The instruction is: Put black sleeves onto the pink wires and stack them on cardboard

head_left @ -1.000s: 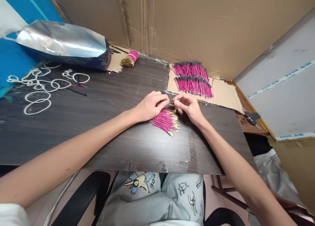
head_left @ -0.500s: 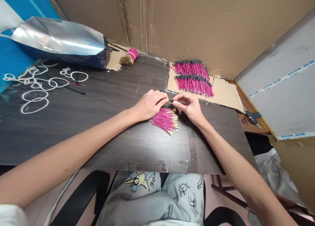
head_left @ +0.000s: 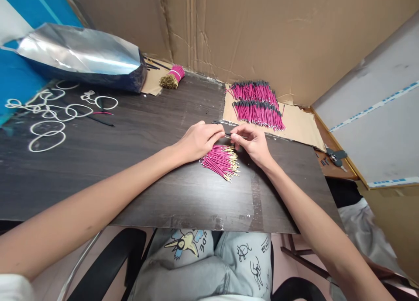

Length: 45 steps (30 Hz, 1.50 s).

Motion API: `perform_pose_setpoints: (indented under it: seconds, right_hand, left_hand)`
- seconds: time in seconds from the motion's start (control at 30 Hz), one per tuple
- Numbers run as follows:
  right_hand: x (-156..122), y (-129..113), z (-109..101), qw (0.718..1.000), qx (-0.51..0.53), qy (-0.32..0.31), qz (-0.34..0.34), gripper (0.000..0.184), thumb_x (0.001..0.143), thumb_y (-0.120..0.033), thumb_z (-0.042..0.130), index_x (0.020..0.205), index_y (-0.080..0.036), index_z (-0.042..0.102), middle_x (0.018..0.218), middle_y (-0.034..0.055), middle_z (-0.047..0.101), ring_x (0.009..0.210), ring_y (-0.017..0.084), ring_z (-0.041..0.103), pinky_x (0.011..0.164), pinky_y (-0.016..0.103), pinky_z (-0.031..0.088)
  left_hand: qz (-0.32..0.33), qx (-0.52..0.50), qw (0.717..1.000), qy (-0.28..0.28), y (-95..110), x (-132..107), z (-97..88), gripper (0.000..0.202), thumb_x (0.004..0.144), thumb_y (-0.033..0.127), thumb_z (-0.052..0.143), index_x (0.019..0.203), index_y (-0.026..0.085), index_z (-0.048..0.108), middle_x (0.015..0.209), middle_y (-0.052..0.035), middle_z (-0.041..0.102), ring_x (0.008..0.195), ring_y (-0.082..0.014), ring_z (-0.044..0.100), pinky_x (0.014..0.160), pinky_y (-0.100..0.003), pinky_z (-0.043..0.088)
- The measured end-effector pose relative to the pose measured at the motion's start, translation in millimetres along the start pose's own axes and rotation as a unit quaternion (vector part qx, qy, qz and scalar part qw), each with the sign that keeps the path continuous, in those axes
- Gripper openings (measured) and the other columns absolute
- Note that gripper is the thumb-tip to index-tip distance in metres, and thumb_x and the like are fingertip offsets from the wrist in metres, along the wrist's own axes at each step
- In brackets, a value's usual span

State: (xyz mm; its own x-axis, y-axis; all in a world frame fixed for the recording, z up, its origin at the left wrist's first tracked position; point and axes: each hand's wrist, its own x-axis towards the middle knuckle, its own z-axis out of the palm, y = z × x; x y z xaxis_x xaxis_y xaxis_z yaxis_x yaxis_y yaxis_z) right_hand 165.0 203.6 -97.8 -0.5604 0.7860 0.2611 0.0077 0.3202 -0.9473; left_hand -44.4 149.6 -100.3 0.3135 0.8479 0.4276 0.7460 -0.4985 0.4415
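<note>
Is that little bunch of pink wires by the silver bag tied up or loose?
Tied: a pale band circles the small bunch of pink, gold-tipped wires, keeping them in one tight sheaf.

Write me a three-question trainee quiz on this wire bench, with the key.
1. True or false: the left hand and right hand rest far apart.
2. The wires with black ends lie on: A the cardboard sheet; B a tray; C the floor.
3. What colour are the rings on the left part of the table?
Key: 1 false, their fingertips meet; 2 A; 3 white.
</note>
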Motion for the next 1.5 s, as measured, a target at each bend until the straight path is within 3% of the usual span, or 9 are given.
perform_pose_setpoints:
  seconds: [0.2, 0.43, 0.67, 1.0, 1.3, 1.5]
  right_hand:
    - [1, 4, -2, 1.000, 0.019, 0.001, -0.010, 0.025, 0.085, -0.046, 0.077, 0.094, -0.023, 0.071, 0.077, -0.0013, 0.066, 0.055, 0.010, 0.058, 0.055, 0.028, 0.048]
    - [1, 0, -1, 1.000, 0.018, 0.010, 0.001, 0.031, 0.081, -0.051, 0.080, 0.090, -0.023, 0.068, 0.081, -0.0004, 0.064, 0.062, 0.011, 0.057, 0.054, 0.027, 0.046]
    - [1, -4, -7, 0.997, 0.043, -0.059, 0.034, 0.033, 0.084, -0.052, 0.078, 0.089, -0.021, 0.067, 0.066, -0.0032, 0.064, 0.051, 0.010, 0.054, 0.054, 0.028, 0.044]
    - [1, -7, -9, 0.991, 0.057, -0.094, 0.078, 0.037, 0.077, -0.054, 0.083, 0.085, -0.022, 0.066, 0.071, -0.0023, 0.064, 0.057, 0.010, 0.051, 0.053, 0.027, 0.041]
    - [1, -3, -13, 0.989, 0.066, -0.107, 0.080, 0.034, 0.085, -0.058, 0.074, 0.092, -0.024, 0.071, 0.084, 0.0006, 0.068, 0.067, 0.013, 0.058, 0.057, 0.028, 0.045]
    - [1, -5, -12, 0.989, 0.038, -0.117, 0.080, 0.042, 0.084, -0.064, 0.073, 0.092, -0.023, 0.069, 0.075, -0.0010, 0.066, 0.059, 0.011, 0.055, 0.055, 0.026, 0.045]
  left_hand:
    - [-0.014, -0.023, 1.000, 0.007, -1, 0, -0.7, 0.028, 0.105, 0.033, 0.042, 0.104, 0.022, 0.067, 0.091, -0.0030, 0.073, 0.079, -0.0178, 0.063, 0.077, -0.032, 0.043]
    - [-0.023, -0.074, 0.997, 0.010, 10, 2, -8.3, 0.025, 0.102, 0.027, 0.043, 0.092, 0.017, 0.064, 0.076, -0.0009, 0.063, 0.067, -0.0141, 0.054, 0.067, -0.028, 0.039]
    - [-0.047, -0.161, 0.986, 0.000, 11, 1, -8.8, 0.023, 0.096, 0.026, 0.051, 0.076, 0.017, 0.061, 0.059, 0.0055, 0.045, 0.055, -0.0098, 0.037, 0.058, -0.025, 0.031]
    - [-0.064, -0.231, 0.970, -0.036, 7, 3, -10.0, 0.022, 0.092, 0.030, 0.057, 0.078, 0.017, 0.064, 0.066, 0.0030, 0.050, 0.061, -0.0110, 0.042, 0.060, -0.025, 0.033]
    - [-0.064, -0.262, 0.962, -0.036, 12, 5, -8.5, 0.025, 0.095, 0.032, 0.052, 0.081, 0.017, 0.066, 0.074, -0.0001, 0.061, 0.069, -0.0133, 0.052, 0.066, -0.026, 0.042]
    - [-0.058, -0.248, 0.966, -0.033, 13, 3, -8.3, 0.025, 0.095, 0.032, 0.052, 0.080, 0.017, 0.065, 0.071, 0.0005, 0.060, 0.067, -0.0128, 0.051, 0.065, -0.026, 0.041]
